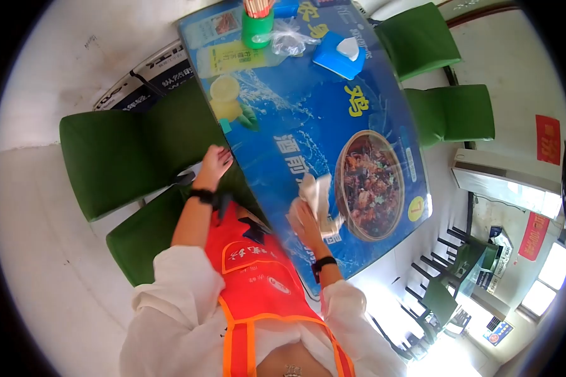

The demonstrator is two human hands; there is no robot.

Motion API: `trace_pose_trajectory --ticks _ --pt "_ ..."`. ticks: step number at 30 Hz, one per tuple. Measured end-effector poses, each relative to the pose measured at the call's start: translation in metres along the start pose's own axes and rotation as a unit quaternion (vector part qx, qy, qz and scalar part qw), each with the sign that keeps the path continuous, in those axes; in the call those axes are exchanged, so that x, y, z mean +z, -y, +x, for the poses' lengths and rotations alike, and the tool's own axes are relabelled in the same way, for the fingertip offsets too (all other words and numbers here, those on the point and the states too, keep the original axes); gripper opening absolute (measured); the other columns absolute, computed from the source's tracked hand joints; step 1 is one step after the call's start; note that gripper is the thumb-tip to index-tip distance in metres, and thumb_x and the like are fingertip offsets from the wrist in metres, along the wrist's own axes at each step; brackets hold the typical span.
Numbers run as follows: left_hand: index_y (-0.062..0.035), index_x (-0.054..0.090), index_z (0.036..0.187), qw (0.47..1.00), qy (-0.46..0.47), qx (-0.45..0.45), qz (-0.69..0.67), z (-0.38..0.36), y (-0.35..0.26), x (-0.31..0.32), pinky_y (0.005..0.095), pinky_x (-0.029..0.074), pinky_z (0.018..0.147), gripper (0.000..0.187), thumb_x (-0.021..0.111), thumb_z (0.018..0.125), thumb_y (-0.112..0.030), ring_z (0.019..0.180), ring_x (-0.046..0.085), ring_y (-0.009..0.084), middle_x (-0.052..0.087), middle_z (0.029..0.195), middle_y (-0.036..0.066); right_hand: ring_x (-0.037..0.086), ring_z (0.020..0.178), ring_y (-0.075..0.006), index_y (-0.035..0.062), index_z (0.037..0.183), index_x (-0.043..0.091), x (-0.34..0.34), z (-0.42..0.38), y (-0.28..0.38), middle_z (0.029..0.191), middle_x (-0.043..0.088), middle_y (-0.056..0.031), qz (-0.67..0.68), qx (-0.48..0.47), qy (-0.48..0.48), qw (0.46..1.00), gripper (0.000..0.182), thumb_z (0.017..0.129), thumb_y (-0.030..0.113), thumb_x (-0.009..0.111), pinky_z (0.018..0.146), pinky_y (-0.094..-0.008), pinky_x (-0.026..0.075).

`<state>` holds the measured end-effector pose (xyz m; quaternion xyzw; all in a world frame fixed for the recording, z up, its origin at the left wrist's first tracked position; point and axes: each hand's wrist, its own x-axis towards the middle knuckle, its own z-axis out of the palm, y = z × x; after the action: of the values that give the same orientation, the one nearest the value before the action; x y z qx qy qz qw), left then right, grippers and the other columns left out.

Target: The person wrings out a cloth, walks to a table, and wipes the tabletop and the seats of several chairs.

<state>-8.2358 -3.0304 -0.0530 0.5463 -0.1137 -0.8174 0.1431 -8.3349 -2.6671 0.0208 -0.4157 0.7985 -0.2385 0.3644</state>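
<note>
On the blue printed table (270, 119), a pale cloth (319, 202) lies bunched under and beside my right hand (305, 221), whose fingers press on it near the table's near edge. The printed picture of a food bowl is just to the right of the cloth. My left hand (216, 162) is raised beside the table's left edge, over the green chairs, with its fingers curled; whether it holds anything is too small to tell. Dark bands sit on both wrists.
At the table's far end are a green chopstick holder (257, 28), a clear crumpled plastic bag (288, 41) and a blue tissue box (339, 54). Green chairs (110, 157) flank the left side, and more green chairs (418, 41) the right. Other tables and chairs stand farther right.
</note>
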Motion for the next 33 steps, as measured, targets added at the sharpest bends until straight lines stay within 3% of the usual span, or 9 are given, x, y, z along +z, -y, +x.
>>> trace_pose_trajectory --ticks 6,10,15,21,23,25,27,31,33 --pt "-0.0034 0.050 0.115 0.992 -0.012 0.064 0.110 -0.100 -0.055 -0.126 0.0351 0.045 0.088 0.045 0.049 0.089 -0.040 0.100 0.055 0.0224 0.057 0.110 0.007 0.018 0.133 -0.0420 -0.0021 0.136 0.030 0.027 -0.019 -0.029 0.142 0.025 -0.0255 -0.022 0.002 -0.290 0.957 0.070 0.074 0.009 0.059 0.110 -0.0428 0.017" --pt "-0.0031 0.050 0.114 0.981 -0.072 0.120 0.131 -0.147 -0.079 -0.180 0.0337 0.045 0.087 0.043 0.047 0.089 -0.038 0.100 0.055 0.0219 0.057 0.110 0.008 0.012 0.137 -0.0364 0.0005 0.139 0.027 0.037 0.047 -0.027 0.147 0.018 -0.0203 0.049 0.061 -0.368 0.927 0.068 0.079 0.011 0.057 0.111 -0.0399 0.012" --pt "-0.0024 0.050 0.113 0.965 -0.107 0.181 0.157 -0.185 -0.088 -0.245 0.0333 0.045 0.086 0.041 0.046 0.089 -0.035 0.096 0.056 0.0211 0.058 0.106 0.008 0.036 0.127 -0.0242 0.0006 0.132 0.042 0.020 0.097 0.039 0.136 0.042 -0.0140 0.302 0.014 -0.044 0.952 0.052 0.085 0.018 0.057 0.105 -0.0331 0.029" --pt "-0.0037 0.053 0.106 0.963 -0.170 0.186 0.093 -0.203 -0.079 -0.259 0.0309 0.046 0.078 0.031 0.043 0.089 -0.028 0.088 0.056 0.0186 0.058 0.105 0.008 0.055 0.108 -0.0208 -0.0001 0.125 0.049 0.016 0.016 0.032 0.119 0.057 -0.0103 0.550 0.093 -0.057 0.828 0.043 0.088 0.021 0.055 0.095 -0.0287 0.040" --pt "-0.0086 0.056 0.098 0.929 -0.224 0.184 0.230 -0.181 -0.065 -0.252 0.0294 0.044 0.064 0.023 0.046 0.085 -0.025 0.074 0.057 0.0142 0.061 0.088 0.004 0.057 0.105 -0.0219 -0.0002 0.123 0.050 0.010 -0.017 -0.001 0.115 0.059 -0.0115 0.399 0.056 -0.118 0.908 0.040 0.089 0.021 0.053 0.093 -0.0294 0.041" --pt "-0.0089 0.057 0.093 0.891 -0.198 0.194 0.359 -0.154 -0.041 -0.217 0.0325 0.045 0.059 0.017 0.047 0.086 -0.021 0.066 0.057 0.0125 0.061 0.082 0.003 0.059 0.101 -0.0230 -0.0003 0.120 0.052 0.015 -0.053 -0.017 0.110 0.061 -0.0128 0.237 0.040 -0.181 0.954 0.037 0.090 0.022 0.050 0.092 -0.0301 0.043" --pt "-0.0064 0.057 0.090 0.865 0.005 0.285 0.414 -0.106 -0.004 -0.187 0.0354 0.046 0.062 0.017 0.045 0.088 -0.018 0.070 0.057 0.0164 0.060 0.082 0.006 0.059 0.101 -0.0235 0.0028 0.114 0.056 0.005 -0.081 -0.028 0.106 0.063 -0.0128 0.708 0.146 -0.334 0.605 0.031 0.090 0.020 0.047 0.088 -0.0327 0.045" --pt "-0.0012 0.058 0.095 0.556 0.238 0.419 0.677 -0.120 0.097 -0.027 0.0360 0.046 0.079 0.019 0.049 0.083 -0.012 0.089 0.058 0.0306 0.060 0.090 0.017 0.060 0.093 -0.0199 0.0084 0.116 0.055 0.019 -0.135 -0.065 0.104 0.063 -0.0078 0.527 0.345 -0.392 0.671 0.031 0.089 0.019 0.046 0.078 -0.0308 0.046" --pt "-0.0031 0.059 0.091 0.529 0.361 0.355 0.681 -0.121 0.148 0.020 0.0371 0.046 0.077 0.016 0.052 0.081 -0.012 0.088 0.058 0.0326 0.061 0.089 0.018 0.061 0.086 -0.0167 0.0090 0.121 0.052 0.039 -0.164 -0.078 0.101 0.064 -0.0059 0.559 0.341 -0.380 0.653 0.034 0.089 0.021 0.050 0.075 -0.0296 0.046"
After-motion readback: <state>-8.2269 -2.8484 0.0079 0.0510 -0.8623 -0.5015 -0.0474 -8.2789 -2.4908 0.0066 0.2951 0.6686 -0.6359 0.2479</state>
